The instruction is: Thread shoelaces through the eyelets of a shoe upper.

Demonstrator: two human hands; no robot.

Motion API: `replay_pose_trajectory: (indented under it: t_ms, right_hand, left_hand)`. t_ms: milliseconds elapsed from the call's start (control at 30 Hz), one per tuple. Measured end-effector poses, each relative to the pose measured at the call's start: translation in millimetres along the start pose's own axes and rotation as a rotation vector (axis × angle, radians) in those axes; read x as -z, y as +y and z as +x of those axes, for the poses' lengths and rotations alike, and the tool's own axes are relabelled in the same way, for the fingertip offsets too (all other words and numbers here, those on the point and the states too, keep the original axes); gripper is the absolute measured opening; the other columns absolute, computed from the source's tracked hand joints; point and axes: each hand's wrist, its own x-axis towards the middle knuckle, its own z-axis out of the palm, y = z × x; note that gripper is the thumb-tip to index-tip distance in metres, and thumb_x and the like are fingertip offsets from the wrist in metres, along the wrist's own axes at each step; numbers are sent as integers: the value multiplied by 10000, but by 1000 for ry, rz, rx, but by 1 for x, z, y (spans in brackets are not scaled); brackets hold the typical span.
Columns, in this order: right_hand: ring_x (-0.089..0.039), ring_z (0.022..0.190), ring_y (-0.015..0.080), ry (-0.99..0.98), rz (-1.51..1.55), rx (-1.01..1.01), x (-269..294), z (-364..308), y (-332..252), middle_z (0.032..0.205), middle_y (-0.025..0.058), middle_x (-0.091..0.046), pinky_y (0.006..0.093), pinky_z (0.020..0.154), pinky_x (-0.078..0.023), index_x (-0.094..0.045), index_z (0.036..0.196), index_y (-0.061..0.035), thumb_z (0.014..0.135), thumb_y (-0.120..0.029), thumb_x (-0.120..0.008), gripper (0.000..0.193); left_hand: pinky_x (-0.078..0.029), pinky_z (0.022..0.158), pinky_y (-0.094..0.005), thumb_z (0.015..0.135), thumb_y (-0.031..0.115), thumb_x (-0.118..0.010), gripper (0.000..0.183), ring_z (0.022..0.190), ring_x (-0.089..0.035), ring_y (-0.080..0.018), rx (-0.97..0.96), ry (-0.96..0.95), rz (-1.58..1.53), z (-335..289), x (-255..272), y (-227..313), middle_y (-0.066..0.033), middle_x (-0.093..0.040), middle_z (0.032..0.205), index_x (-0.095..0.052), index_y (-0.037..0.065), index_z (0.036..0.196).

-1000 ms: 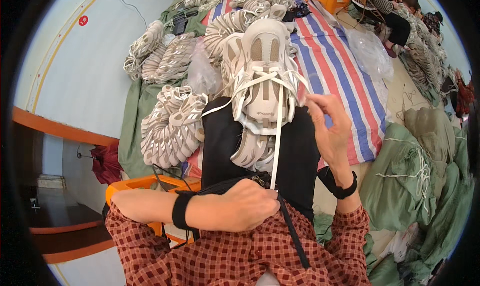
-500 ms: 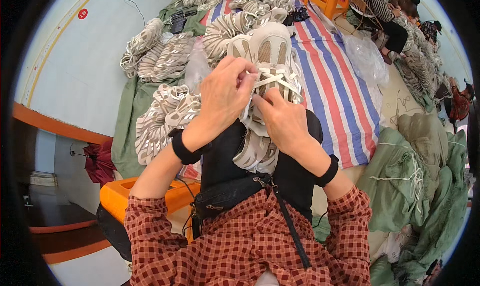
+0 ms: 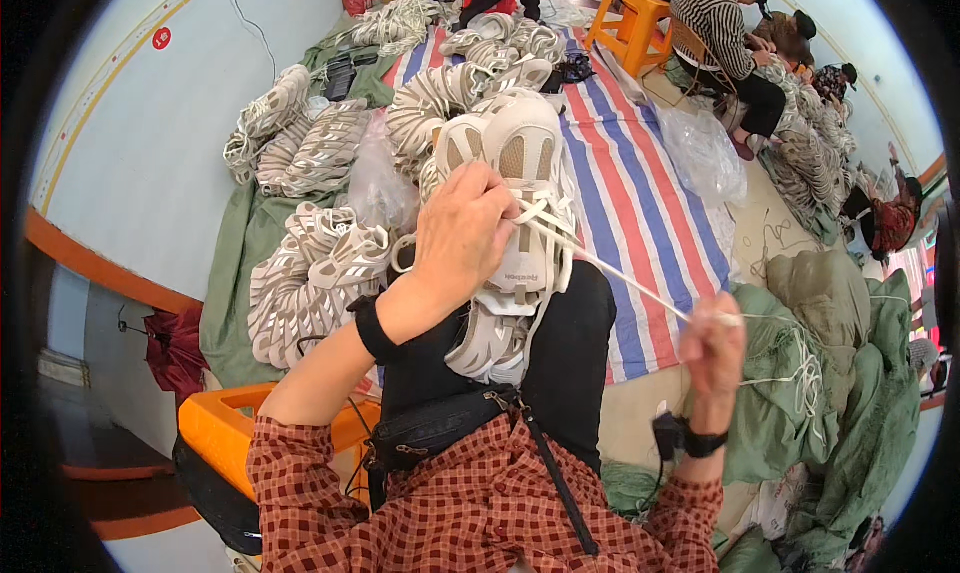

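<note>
A beige and white shoe upper (image 3: 525,143) with a mesh toe lies over my knees, its toe pointing away from me. Off-white shoelace (image 3: 625,276) crosses its front and runs taut out to the right. My left hand (image 3: 465,228) is closed at the left eyelet edge, fingertips pinched where the lace crosses; what exactly lies between them is partly hidden. Well to the right of the shoe, my right hand (image 3: 715,343) is closed on the lace's far end, blurred by motion. More beige uppers (image 3: 485,343) hang below it between my thighs.
Bundles of similar uppers (image 3: 315,283) lie at the left on green cloth (image 3: 225,313). A striped sheet (image 3: 640,193) covers the floor ahead. Orange stools (image 3: 215,433) stand at near left and far right. Green sacks (image 3: 780,373) lie at the right; a person in stripes (image 3: 715,23) sits beyond.
My right hand has swung from the shoe out to the right, drawing the lace tight. My left hand stays at the shoe's left edge. The view has shifted slightly.
</note>
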Motion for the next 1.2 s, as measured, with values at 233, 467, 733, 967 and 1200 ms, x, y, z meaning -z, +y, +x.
replay_pose_trajectory:
  t_ms: [233, 467, 733, 967, 1200]
  right_hand:
    - [-365, 493, 44, 653, -112, 121, 97, -91, -48, 752, -13, -461, 203, 469, -353, -455, 933, -83, 945, -24, -508, 81]
    - [-295, 488, 48, 1182, 129, 307, 303, -259, -30, 708, -28, -394, 196, 471, -346, -469, 917, -62, 938, 14, -510, 89]
    - [-506, 521, 72, 1102, -312, -46, 227, -222, -22, 779, 31, -610, 227, 481, -434, -609, 1046, -2, 929, -111, -586, 161]
    - [-586, 668, 80, 237, -813, -230, 27, -42, 37, 755, 22, -642, 219, 606, -454, -683, 950, 19, 912, -113, -590, 166]
    - [-582, 641, 126, 66, -664, 20, -91, 97, 51, 707, 50, -618, 263, 596, -456, -648, 914, 17, 873, -128, -633, 151]
  left_hand:
    - [-453, 757, -383, 743, 51, -669, 71, 876, -564, -287, 65, -55, -98, -2, 1, -4, -95, -565, 890, -634, 13, 791]
    - [-438, 883, -366, 759, 86, -640, 176, 973, -560, -288, -37, -181, -244, -5, 13, -18, -133, -555, 1034, -628, 17, 921]
    - [-480, 797, -327, 771, -5, -624, 334, 978, -579, -241, 269, 58, -338, -29, 7, -8, -121, -556, 1049, -572, 33, 1099]
    - [-497, 671, -314, 796, -23, -590, 197, 799, -616, -209, 188, 37, -305, -18, -2, 12, -100, -610, 887, -577, 39, 982]
    - [-506, 683, -268, 809, 50, -638, 260, 754, -634, -148, 432, -486, -518, -53, 8, 37, -101, -625, 945, -537, -3, 1044]
